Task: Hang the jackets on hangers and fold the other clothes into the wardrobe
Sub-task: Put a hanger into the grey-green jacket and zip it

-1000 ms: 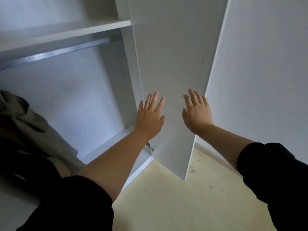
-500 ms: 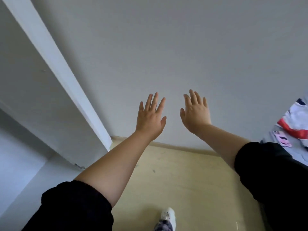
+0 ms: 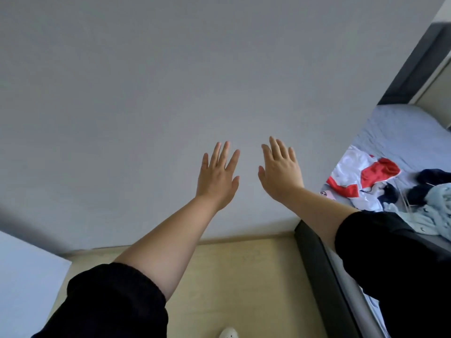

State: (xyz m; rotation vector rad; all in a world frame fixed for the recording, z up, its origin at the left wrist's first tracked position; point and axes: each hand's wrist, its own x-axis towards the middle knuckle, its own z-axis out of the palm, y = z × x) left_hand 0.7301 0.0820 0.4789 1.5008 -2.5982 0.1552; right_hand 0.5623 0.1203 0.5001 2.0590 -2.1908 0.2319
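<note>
Both arms are raised forward, black sleeves pushed up to the elbow. The left hand is spread, fingers straight and apart, its back to the camera, holding nothing. The right hand is likewise flat, fingers straight and closer together, also empty. The hands sit side by side with a narrow gap between them, in front of a plain grey-white wall. Whether the palms touch it cannot be told.

The wall fills most of the view, smooth and even. At its foot a pale skirting strip meets a light yellow wood-look floor. A white panel cuts into the lower left corner; what it belongs to is unclear. The toe of a white shoe shows at the bottom edge.

On the right side is a bed, its top pale blue-grey. Its dark frame runs along the floor, with a dark headboard at upper right.

Clothes lie loose and unfolded on the bed:
- A white and red garment is nearest the wall.
- A dark navy garment lies beyond it.
- A pale blue garment is crumpled at the right edge, just above the right sleeve.
- A small pink item lies just beside the white and red garment, too small to identify.
</note>
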